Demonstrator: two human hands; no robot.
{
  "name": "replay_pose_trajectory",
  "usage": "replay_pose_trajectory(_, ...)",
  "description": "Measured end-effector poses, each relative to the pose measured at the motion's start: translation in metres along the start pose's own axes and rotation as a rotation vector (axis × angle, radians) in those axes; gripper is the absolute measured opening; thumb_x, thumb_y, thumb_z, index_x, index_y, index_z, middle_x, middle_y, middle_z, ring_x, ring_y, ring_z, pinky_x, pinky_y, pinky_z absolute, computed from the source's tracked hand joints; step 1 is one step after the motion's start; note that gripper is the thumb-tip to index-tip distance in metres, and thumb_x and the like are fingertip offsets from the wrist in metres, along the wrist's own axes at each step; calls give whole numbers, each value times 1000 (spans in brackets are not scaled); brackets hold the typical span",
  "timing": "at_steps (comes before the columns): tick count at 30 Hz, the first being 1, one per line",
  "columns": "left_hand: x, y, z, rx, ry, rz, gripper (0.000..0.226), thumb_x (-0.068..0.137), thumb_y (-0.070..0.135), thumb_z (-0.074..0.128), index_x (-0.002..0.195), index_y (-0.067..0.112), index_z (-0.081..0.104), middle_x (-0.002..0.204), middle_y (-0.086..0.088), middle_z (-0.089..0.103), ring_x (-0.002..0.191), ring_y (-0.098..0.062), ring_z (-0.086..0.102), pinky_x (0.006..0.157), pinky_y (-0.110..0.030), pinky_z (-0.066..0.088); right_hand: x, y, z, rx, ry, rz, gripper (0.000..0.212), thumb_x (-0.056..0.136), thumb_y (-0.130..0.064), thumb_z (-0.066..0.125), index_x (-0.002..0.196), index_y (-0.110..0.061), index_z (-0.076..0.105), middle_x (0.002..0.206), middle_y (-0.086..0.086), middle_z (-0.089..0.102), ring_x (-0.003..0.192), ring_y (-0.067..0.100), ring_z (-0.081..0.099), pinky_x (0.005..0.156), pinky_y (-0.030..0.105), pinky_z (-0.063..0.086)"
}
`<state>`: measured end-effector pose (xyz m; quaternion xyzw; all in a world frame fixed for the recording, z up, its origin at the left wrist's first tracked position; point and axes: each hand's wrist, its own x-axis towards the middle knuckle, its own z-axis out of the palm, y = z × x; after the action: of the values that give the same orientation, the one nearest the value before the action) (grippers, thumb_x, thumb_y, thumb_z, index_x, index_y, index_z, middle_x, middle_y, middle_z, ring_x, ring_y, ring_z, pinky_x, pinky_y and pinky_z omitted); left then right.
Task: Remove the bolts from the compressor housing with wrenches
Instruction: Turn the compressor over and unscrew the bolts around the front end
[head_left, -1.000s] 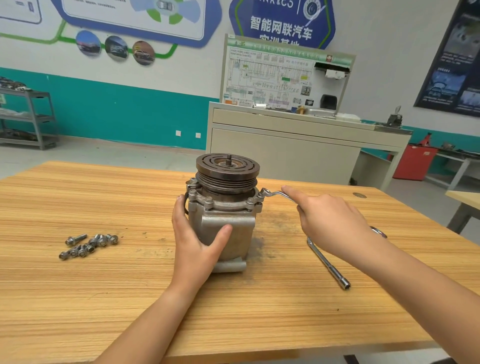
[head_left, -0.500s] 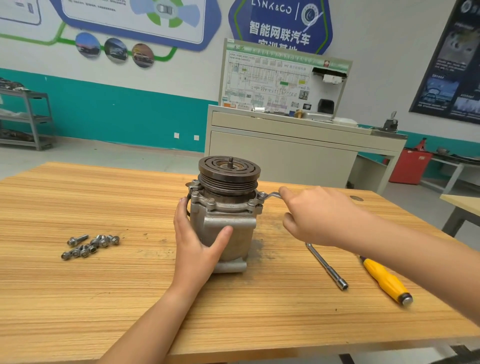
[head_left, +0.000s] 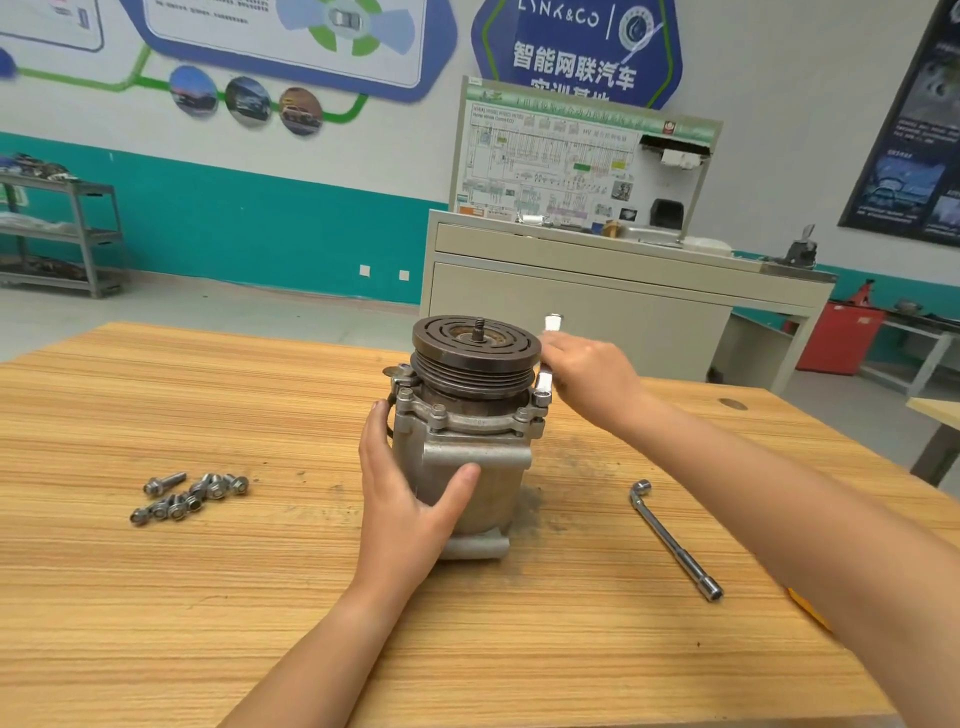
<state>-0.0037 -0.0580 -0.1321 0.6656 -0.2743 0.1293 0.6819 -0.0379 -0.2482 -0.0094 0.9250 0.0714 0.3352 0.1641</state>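
Observation:
A grey metal compressor housing (head_left: 467, 467) with a dark pulley (head_left: 475, 353) on top stands upright on the wooden table (head_left: 260, 597). My left hand (head_left: 405, 499) grips the housing's front left side, thumb across its face. My right hand (head_left: 592, 379) holds a silver wrench (head_left: 545, 382) whose ring end sits on a bolt (head_left: 542, 399) at the flange's right corner; the wrench's far end sticks up behind the hand. Other bolts (head_left: 439, 413) remain on the flange.
Several removed bolts (head_left: 192, 496) lie in a loose pile on the table's left. An L-shaped socket wrench (head_left: 672, 540) lies to the right of the housing. A yellow screwdriver handle (head_left: 808, 610) peeks out under my right forearm. A beige cabinet (head_left: 597, 306) stands behind the table.
My right hand has swung the wrench handle from pointing right round towards the back, beside the pulley. My left hand has kept its grip on the housing.

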Motion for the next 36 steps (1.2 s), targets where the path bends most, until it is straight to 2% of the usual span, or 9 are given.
replay_pose_trajectory(4, 0, 0, 0, 11, -2, -2, 93, 68, 52, 65, 138, 43, 5, 149, 19, 14, 140, 2, 12, 110, -20, 17, 0, -2, 19, 269, -70, 229, 32, 86, 2, 53, 115, -8, 63, 102, 13, 69, 90, 32, 64, 70, 35, 50)
replay_pose_trajectory(7, 0, -1, -1, 7, -6, -8, 94, 67, 56, 65, 137, 44, 5, 147, 22, 13, 138, 5, 12, 108, -17, 16, -12, 3, 7, 458, 100, 559, 30, 96, -15, 47, 123, -6, 54, 88, 16, 69, 74, 31, 64, 67, 42, 52)
replay_pose_trajectory(9, -1, 0, -1, -2, -11, -13, 95, 65, 61, 65, 137, 45, 5, 145, 23, 13, 138, 5, 12, 108, -16, 17, -24, 3, -12, 494, 217, 621, 32, 98, -18, 42, 127, -7, 48, 77, 12, 65, 64, 29, 61, 59, 42, 51)
replay_pose_trajectory(13, 0, -1, -1, 4, -14, -11, 96, 69, 55, 67, 141, 40, 5, 147, 19, 14, 139, 2, 13, 110, -22, 17, -55, -11, -58, 246, 5, 458, 36, 96, -16, 42, 132, -18, 46, 64, 7, 56, 56, 29, 53, 50, 34, 37)
replay_pose_trajectory(18, 0, 1, -1, 5, -9, -11, 95, 69, 52, 65, 142, 38, 7, 145, 21, 14, 137, 5, 13, 109, -19, 16, -63, -45, -86, -66, -395, 452, 47, 93, -13, 37, 136, -32, 32, 71, 0, 47, 70, 25, 47, 55, 30, 33)
replay_pose_trajectory(24, 0, 0, -2, 3, -15, -18, 100, 69, 59, 67, 147, 32, 9, 150, 14, 15, 140, -3, 14, 112, -25, 17, -40, -69, -105, -328, -555, 321, 50, 85, 2, 38, 133, -11, 35, 59, -2, 28, 49, 16, 27, 39, 27, 19)
replay_pose_trajectory(27, 0, 0, -2, 10, -17, -27, 102, 71, 57, 70, 148, 28, 10, 153, 9, 15, 141, -4, 14, 113, -27, 18, -26, -82, -114, -370, -671, 287, 36, 86, 4, 42, 120, -7, 46, 60, 0, 26, 58, 20, 34, 47, 27, 33)
replay_pose_trajectory(31, 0, 2, -1, 4, -10, -29, 103, 66, 58, 63, 149, 24, 12, 154, 5, 16, 142, -6, 15, 115, -29, 19, -20, -87, -115, -364, -729, 265, 36, 87, 6, 44, 122, -2, 46, 62, -1, 25, 68, 22, 37, 57, 29, 38)
replay_pose_trajectory(36, -1, 2, 0, 2, -10, -30, 104, 66, 64, 61, 149, 27, 9, 154, 11, 12, 140, 0, 11, 112, -24, 16, -23, -75, -115, -432, -703, 221, 30, 88, 2, 44, 115, -8, 50, 60, -1, 30, 48, 15, 27, 38, 25, 24)
